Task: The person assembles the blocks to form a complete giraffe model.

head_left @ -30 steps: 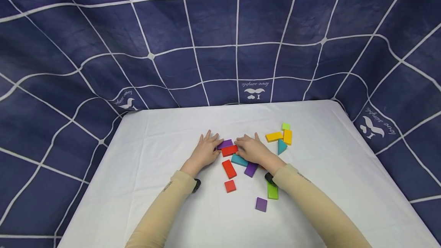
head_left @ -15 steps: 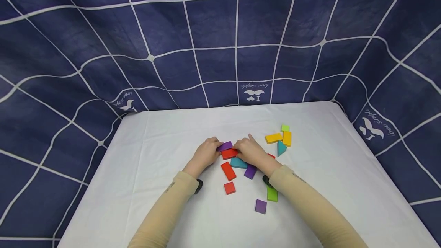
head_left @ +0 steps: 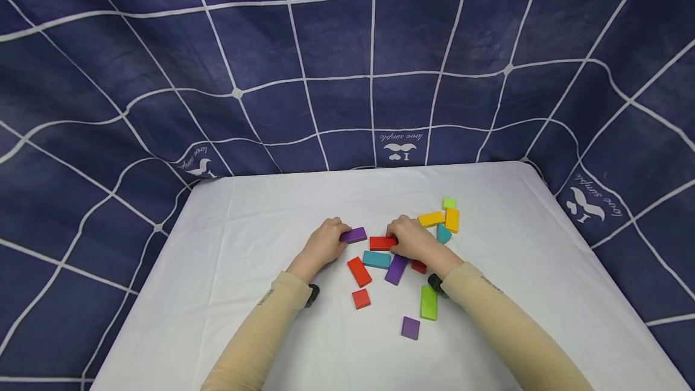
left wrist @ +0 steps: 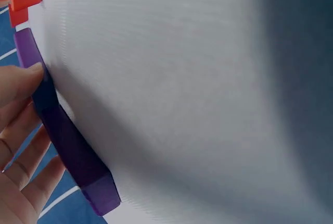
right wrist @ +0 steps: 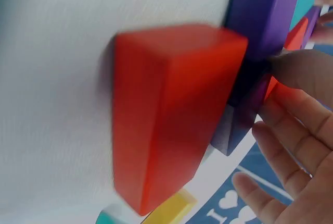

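Note:
My left hand [head_left: 324, 242] pinches a purple block [head_left: 353, 235], its thumb on the block's face in the left wrist view. A second, darker purple block [left wrist: 80, 159] lies end to end with it there. To the right, my right hand [head_left: 409, 238] grips the end of a red block [head_left: 382, 243]. In the right wrist view, the right thumb lies by a dark purple block [right wrist: 240, 114]. Below the hands are a teal block [head_left: 377, 259], a purple block [head_left: 397, 270] and a tilted red block [head_left: 359, 272]. Another red block [head_left: 418, 266] sits partly under the right wrist.
Two yellow blocks [head_left: 431, 219], a small green block [head_left: 449, 203] and a teal piece [head_left: 443, 233] lie beyond the right hand. Nearer are a red square [head_left: 361, 298], a long green block [head_left: 428, 302] and a purple square [head_left: 410, 327]. A blue curtain [head_left: 336, 101] stands behind the white tablecloth [head_left: 260, 204].
The right hand has moved right, taking the red block away from the purple one. My left hand's fingers have gone from spread to pinching the purple block.

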Action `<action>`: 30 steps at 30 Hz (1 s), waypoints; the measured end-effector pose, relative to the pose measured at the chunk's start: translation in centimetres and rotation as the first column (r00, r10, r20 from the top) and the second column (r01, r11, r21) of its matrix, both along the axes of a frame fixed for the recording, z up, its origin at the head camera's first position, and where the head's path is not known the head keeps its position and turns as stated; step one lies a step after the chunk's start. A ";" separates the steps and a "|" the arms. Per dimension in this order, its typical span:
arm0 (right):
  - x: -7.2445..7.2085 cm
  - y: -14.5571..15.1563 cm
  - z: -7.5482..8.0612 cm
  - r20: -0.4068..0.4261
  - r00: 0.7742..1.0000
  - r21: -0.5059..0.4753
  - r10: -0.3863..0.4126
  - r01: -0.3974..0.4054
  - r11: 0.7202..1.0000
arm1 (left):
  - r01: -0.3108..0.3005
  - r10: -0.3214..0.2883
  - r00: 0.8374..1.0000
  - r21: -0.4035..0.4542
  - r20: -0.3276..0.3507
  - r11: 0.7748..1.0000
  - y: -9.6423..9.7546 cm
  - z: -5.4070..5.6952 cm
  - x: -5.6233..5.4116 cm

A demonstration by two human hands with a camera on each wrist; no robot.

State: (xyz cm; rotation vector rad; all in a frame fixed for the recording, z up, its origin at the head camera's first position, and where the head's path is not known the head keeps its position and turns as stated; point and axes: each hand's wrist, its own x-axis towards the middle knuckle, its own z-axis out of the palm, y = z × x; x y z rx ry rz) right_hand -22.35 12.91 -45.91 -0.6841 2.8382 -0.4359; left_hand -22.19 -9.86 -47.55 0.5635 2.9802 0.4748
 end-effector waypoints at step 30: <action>0.5 1.8 -0.6 0.015 0.999 -0.095 -0.052 0.053 0.994 | 0.071 -0.077 0.994 0.075 0.077 0.995 0.4 -0.2 1.1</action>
